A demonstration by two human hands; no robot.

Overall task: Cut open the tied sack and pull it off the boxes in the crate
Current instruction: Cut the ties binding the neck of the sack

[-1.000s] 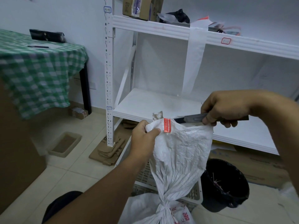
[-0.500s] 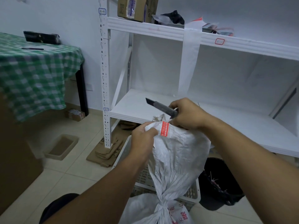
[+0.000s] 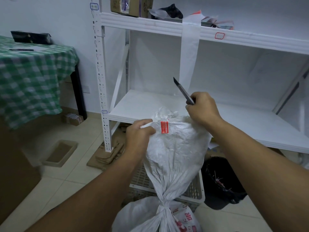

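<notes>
The left hand [image 3: 138, 133] pinches the top edge of the sack [image 3: 175, 156]; the right hand [image 3: 203, 109] clenches a knife [image 3: 183, 91]. The knot [image 3: 164, 206] lies straight below the fingers [image 3: 148, 129], nearer the left.

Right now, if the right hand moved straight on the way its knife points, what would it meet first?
Probably the white back panel of the shelving. The right hand aims the knife up and leftward, away from the sack; the hanging white strip seems beside that line, but depth is unclear.
</notes>
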